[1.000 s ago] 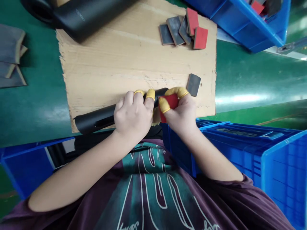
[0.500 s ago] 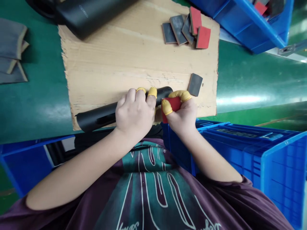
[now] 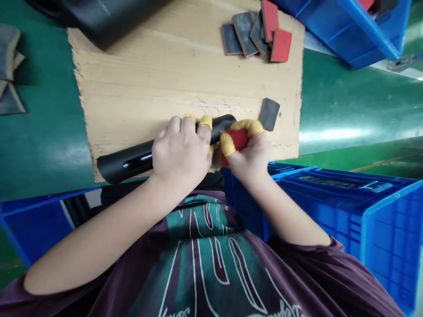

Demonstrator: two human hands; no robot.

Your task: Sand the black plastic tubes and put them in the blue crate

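Observation:
A black tube (image 3: 127,165) with a long slot in its side lies slanted along the near edge of a cardboard sheet (image 3: 148,88). My left hand (image 3: 181,149) is wrapped over its middle, yellow finger cots on some fingertips. Between the cotted thumb and fingers of my right hand (image 3: 249,152) is a red sanding pad (image 3: 239,138), held against or very close to the tube's right end; the exact contact is hidden. Just beyond the right hand a grey sanding pad (image 3: 269,114) lies on the cardboard.
Several grey and red pads (image 3: 246,35) lie at the cardboard's far right. A large black casing (image 3: 99,22) stands far left, near grey pads (image 3: 8,66) at the left edge. Blue bins stand at the far right (image 3: 350,31) and near right (image 3: 330,198).
My left hand and the tube have shifted slightly left in view, along with the cardboard and casing. The right hand keeps its pinch on the red pad, moved slightly left and up.

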